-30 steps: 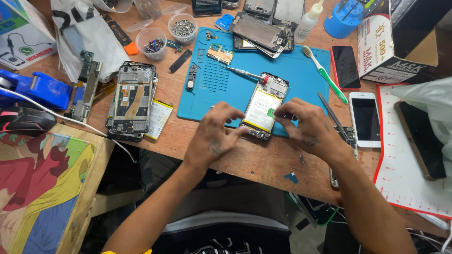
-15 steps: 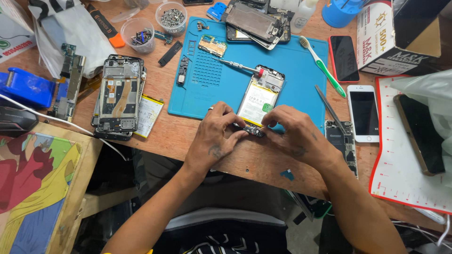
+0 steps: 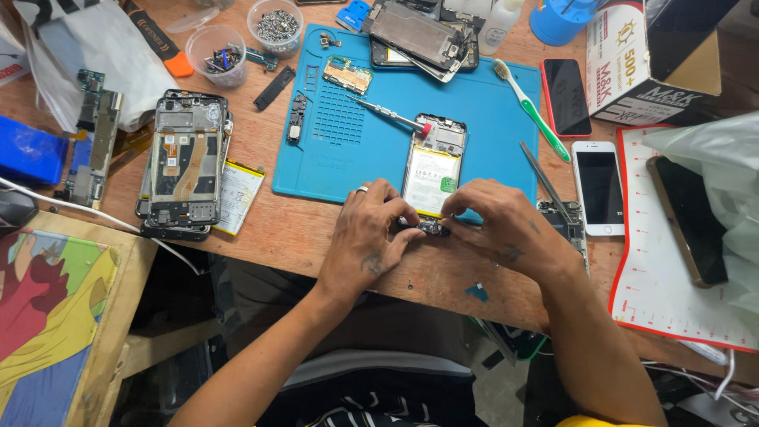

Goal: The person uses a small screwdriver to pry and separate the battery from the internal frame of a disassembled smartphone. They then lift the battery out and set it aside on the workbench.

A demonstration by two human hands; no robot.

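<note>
From the head view, both hands, left and right, pinched the bottom edge of an opened phone lying on the blue mat. A screwdriver lay just above it, a toothbrush and two other phones to the right, another stripped phone left on the surface. The fingers hid the small part between them.

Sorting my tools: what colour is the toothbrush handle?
Green, with a white head; the toothbrush shows best in the head view.
</note>
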